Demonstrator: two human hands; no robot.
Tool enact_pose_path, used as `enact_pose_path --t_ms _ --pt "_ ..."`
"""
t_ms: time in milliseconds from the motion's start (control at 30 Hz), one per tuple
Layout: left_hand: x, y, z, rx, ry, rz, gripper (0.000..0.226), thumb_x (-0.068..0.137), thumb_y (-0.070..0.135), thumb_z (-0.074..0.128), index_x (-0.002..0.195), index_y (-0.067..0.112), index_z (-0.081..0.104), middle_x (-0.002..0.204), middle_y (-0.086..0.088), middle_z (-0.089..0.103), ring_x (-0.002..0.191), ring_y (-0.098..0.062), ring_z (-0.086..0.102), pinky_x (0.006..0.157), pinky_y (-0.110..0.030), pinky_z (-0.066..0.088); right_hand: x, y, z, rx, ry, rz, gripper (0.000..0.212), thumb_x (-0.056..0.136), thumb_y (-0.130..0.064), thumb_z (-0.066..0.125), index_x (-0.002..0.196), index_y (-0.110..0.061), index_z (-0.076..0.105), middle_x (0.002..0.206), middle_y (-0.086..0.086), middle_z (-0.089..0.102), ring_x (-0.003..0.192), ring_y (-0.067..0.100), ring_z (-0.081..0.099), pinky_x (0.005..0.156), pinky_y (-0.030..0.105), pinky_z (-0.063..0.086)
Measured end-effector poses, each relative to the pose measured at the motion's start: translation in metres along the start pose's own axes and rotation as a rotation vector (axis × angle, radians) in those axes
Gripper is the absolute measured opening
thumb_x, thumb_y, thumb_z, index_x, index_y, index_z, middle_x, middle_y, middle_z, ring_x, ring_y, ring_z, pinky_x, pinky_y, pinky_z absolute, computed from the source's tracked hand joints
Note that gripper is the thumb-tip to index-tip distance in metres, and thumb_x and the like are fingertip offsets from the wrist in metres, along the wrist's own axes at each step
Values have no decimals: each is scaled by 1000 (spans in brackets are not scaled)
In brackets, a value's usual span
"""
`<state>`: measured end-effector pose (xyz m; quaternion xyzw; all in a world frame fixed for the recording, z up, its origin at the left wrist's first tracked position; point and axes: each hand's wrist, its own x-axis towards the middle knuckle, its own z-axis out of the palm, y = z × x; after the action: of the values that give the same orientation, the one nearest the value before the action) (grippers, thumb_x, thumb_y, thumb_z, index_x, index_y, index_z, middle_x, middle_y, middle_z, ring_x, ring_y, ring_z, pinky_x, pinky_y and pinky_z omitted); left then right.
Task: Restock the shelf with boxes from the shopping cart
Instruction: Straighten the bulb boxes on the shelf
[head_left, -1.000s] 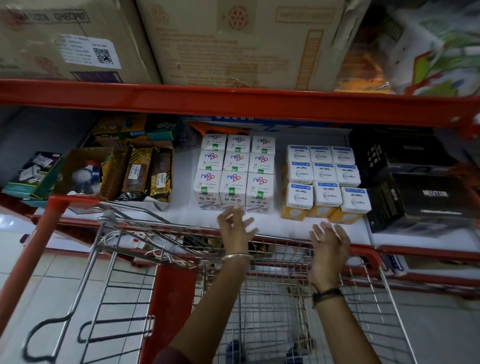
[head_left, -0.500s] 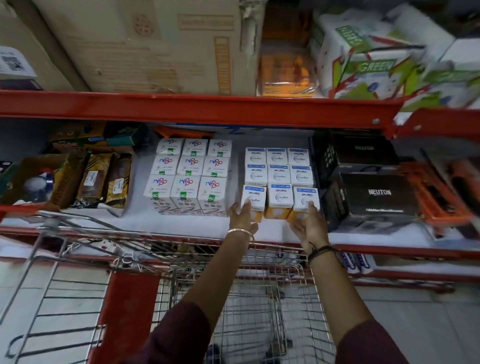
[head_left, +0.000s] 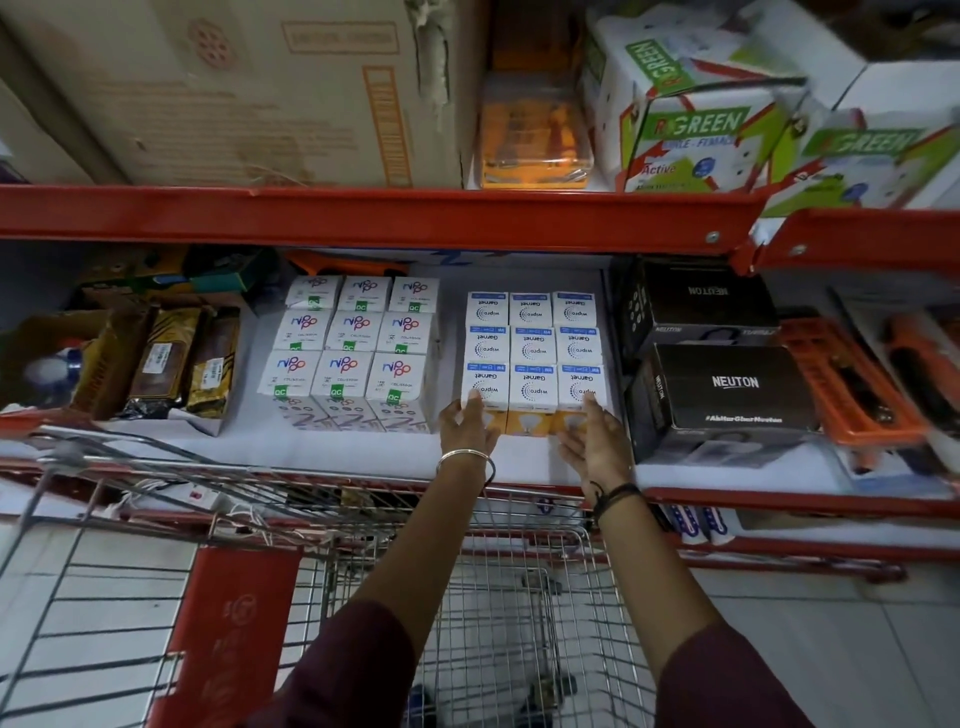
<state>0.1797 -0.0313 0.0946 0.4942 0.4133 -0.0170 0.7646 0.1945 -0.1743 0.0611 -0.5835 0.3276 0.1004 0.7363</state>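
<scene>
A block of white-and-blue Wipro Garnet bulb boxes (head_left: 533, 348) stands in three rows on the white shelf (head_left: 363, 447). My left hand (head_left: 466, 423) rests flat against the front-left box of that block. My right hand (head_left: 589, 439) presses against the front-right box, fingers spread. Neither hand grips a box. To the left stands a second block of white boxes with green QC marks (head_left: 356, 358). The wire shopping cart (head_left: 498, 597) sits below my arms; I see no boxes in its basket.
Black Neuton boxes (head_left: 727, 389) crowd the right side of the bulb block. Brown packets (head_left: 166, 358) lie at the left, orange tools (head_left: 852, 374) at far right. A red beam (head_left: 363, 218) carries large cartons (head_left: 249, 88) overhead. The cart's red flap (head_left: 228, 623) is at lower left.
Both hands moved from the shelf's front edge rightward onto the Wipro block. The front row, skewed before, now sits square with the rows behind. My view shifted right.
</scene>
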Motion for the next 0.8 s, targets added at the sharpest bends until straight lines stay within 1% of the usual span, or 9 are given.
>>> enact_pose_path --t_ms 133,200,267,367,400,500,633,700,800 --pt "-11 -1 2 -2 44 -18 54 91 32 54 130 2 31 104 -14 52 81 -21 56 68 -27 55 -10 -5 -5 -52 -31 14 72 79 -60 58 130 -9 49 112 12 70 83 18 69 57 25 55" --pt "-22 -6 6 50 161 19 52 89 37 55 125 5 35 116 -17 52 101 -32 57 83 -37 51 -25 -10 -13 -134 -11 -28 74 80 -56 60 137 -13 41 109 8 66 91 22 68 70 34 58" --pt "-39 -16 13 144 229 258 42 89 33 56 118 7 42 122 -14 50 111 -31 52 97 -41 44 -47 -18 -27 -302 12 -183 68 82 -50 62 137 -17 41 112 5 65 102 24 65 89 43 55" --pt "-75 -26 36 237 41 724 26 91 23 54 112 11 47 116 -6 51 110 -18 50 99 -39 43 -79 -37 -62 -463 19 -551 43 88 -26 61 129 -16 52 118 1 62 98 11 60 81 22 50" --pt "-81 -28 45 289 -57 859 25 90 22 54 112 12 48 116 -5 52 112 -16 49 100 -35 42 -83 -44 -77 -517 42 -677 39 89 -19 60 127 -15 54 120 3 62 98 11 60 83 20 48" --pt "-87 -30 77 605 -374 1113 35 90 25 52 122 11 46 132 -11 47 125 -16 41 108 -28 33 -70 -65 -127 -777 160 -914 42 91 -20 58 132 -15 50 136 13 53 122 25 52 99 35 42" --pt "-77 -48 116 1215 -540 1317 65 86 30 56 142 16 25 155 -10 22 141 -27 23 113 -43 28 -25 -86 -179 -1212 178 -983 75 83 -38 65 146 -15 29 157 12 27 145 30 22 115 56 24" --pt "-66 -61 128 1440 -543 1355 77 82 29 60 145 21 15 158 -8 13 144 -28 14 115 -50 24 -4 -89 -193 -1399 144 -960 92 77 -41 71 149 -19 19 160 9 14 148 27 8 116 56 16" --pt "-52 -73 134 1603 -456 1402 84 77 19 64 145 24 15 157 -7 15 144 -29 15 113 -53 23 15 -87 -198 -1578 128 -933 104 74 -34 76 150 -24 6 161 4 2 147 23 -2 116 52 11"
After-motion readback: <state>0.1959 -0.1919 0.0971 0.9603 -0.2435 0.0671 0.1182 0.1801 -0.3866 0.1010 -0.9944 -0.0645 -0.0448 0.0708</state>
